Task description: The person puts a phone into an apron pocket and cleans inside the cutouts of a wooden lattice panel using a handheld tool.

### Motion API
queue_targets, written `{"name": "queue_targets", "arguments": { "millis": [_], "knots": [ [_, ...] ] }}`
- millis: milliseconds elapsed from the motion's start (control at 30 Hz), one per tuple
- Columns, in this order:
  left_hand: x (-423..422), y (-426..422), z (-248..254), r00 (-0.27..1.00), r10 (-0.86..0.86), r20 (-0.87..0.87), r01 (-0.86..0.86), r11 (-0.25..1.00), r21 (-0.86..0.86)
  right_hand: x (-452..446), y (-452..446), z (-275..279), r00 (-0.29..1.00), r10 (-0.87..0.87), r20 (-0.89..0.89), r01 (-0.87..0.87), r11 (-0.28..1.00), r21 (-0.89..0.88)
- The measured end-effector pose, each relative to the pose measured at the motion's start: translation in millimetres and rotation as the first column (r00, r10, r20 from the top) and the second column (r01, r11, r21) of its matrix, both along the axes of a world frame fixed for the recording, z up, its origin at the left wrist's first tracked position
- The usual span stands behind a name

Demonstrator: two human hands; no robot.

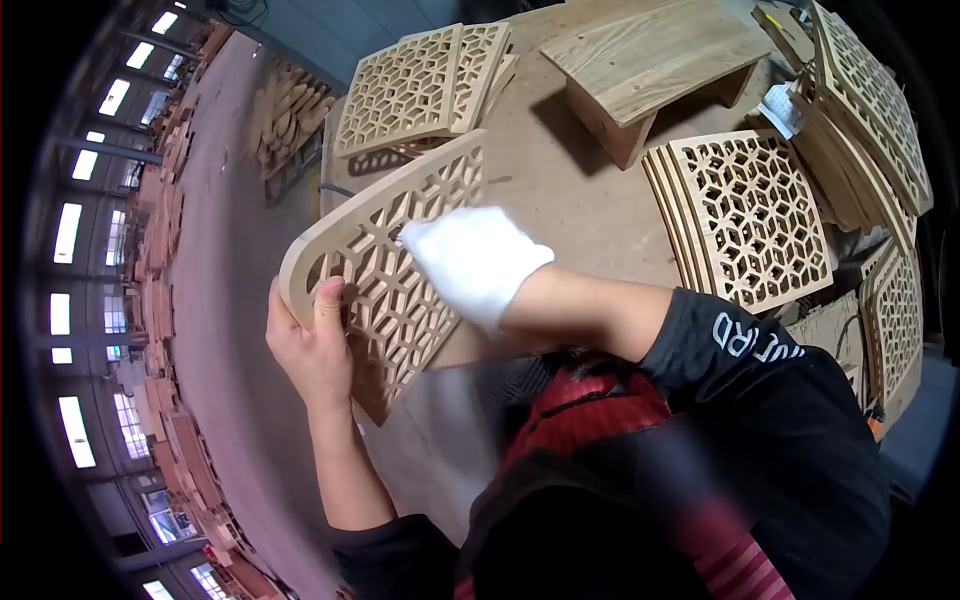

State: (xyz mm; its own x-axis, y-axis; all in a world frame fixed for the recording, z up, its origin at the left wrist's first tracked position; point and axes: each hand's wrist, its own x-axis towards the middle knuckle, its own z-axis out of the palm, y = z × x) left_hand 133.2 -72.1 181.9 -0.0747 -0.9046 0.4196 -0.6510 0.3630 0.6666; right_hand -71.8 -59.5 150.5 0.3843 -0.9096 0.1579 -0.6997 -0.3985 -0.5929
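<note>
A pale wooden lattice panel (388,290), cut through with a geometric pattern and rounded at one corner, is held tilted up at the table's left edge. My left hand (310,350), bare, grips its rounded corner, with the thumb on the patterned face and the fingers behind. My right hand (475,260) wears a white glove and is closed against the patterned face near the panel's far side. The glove's fingers are bunched and slightly blurred; whatever they may hold is hidden.
Lattice panels (400,90) lie at the table's far left. A small wooden stand (660,50) is at the back, with a stack of panels (755,215) to its front right. More panels (870,100) lean along the right side. Wooden pieces (290,115) are piled beyond the table.
</note>
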Motion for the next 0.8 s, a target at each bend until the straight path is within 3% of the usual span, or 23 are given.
{"name": "queue_targets", "arguments": {
  "millis": [33, 67, 133, 233, 333, 367, 467, 667, 700, 800],
  "knots": [
    [3.1, -1.2, -1.1, 0.999, -0.012, 0.033, 0.013, 0.999, -0.035, 0.9, 4.2, -10.4, 0.997, -0.002, 0.074, 0.007, 0.998, -0.069],
    [3.3, -4.9, -0.5, 0.999, -0.001, 0.051, 0.004, 0.999, -0.047, -0.7, 12.1, -29.2, 0.987, -0.008, 0.162, 0.048, 0.968, -0.247],
    [8.2, -6.9, -1.8, 0.996, 0.045, 0.082, -0.040, 0.997, -0.062, -5.6, 25.9, -23.7, 0.982, -0.116, 0.146, 0.127, 0.990, -0.067],
    [25.1, -13.9, -9.1, 0.997, 0.078, -0.007, -0.078, 0.997, -0.021, -24.3, 50.4, -20.7, 0.991, -0.037, 0.126, 0.018, 0.988, 0.155],
    [17.7, -8.4, -4.8, 0.998, 0.064, -0.006, -0.064, 0.998, -0.005, -17.1, 56.6, -17.8, 0.975, -0.059, 0.213, 0.026, 0.988, 0.154],
    [13.1, -4.9, -3.3, 0.999, 0.054, 0.004, -0.054, 0.999, -0.002, -3.6, 57.6, -29.6, 0.964, -0.128, 0.234, 0.170, 0.971, -0.167],
    [3.7, -1.3, -2.8, 0.998, 0.061, -0.014, -0.061, 0.998, -0.014, 5.5, 55.9, -21.9, 0.928, -0.154, 0.339, 0.259, 0.921, -0.290],
    [-20.2, 15.2, 3.0, 0.998, 0.061, -0.017, -0.061, 0.998, -0.001, 19.6, 35.4, -20.3, 0.973, 0.033, 0.227, -0.017, 0.997, -0.071],
    [-24.5, 17.6, 4.0, 0.998, 0.055, -0.022, -0.054, 0.998, 0.018, 19.1, 28.3, -9.9, 0.982, 0.129, 0.136, -0.127, 0.992, -0.028],
    [-26.0, 7.0, 2.5, 0.997, 0.068, 0.033, -0.066, 0.995, -0.071, 29.9, 25.5, -2.1, 0.993, 0.107, 0.057, -0.104, 0.993, -0.048]
  ]
}}
